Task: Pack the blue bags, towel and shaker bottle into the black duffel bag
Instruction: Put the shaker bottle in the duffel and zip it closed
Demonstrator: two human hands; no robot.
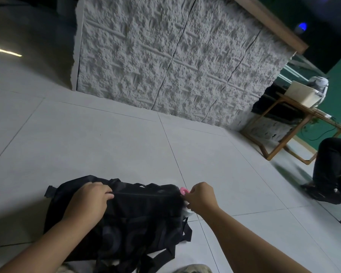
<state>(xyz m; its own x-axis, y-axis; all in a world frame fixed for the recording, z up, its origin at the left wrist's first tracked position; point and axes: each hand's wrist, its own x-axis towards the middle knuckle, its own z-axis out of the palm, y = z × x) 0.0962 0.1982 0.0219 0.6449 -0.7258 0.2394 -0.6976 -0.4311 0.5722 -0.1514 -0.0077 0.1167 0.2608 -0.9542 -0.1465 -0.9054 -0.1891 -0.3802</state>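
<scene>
Head view: I see the left hand [89, 200] gripping the black duffel bag [126, 219] along its top. The right hand [200, 197] pinches the bag's right end, beside a pink-capped shaker bottle [184, 191].

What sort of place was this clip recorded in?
Probably an indoor lounge or studio: a large-tiled floor, a textured stone-look counter with a wooden top, and a wooden side table against a green wall.

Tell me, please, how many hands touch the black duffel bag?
2. The left hand grips the top of the black duffel bag near its left end. The right hand pinches at its right end, beside a pink item. No other hand shows.
</scene>
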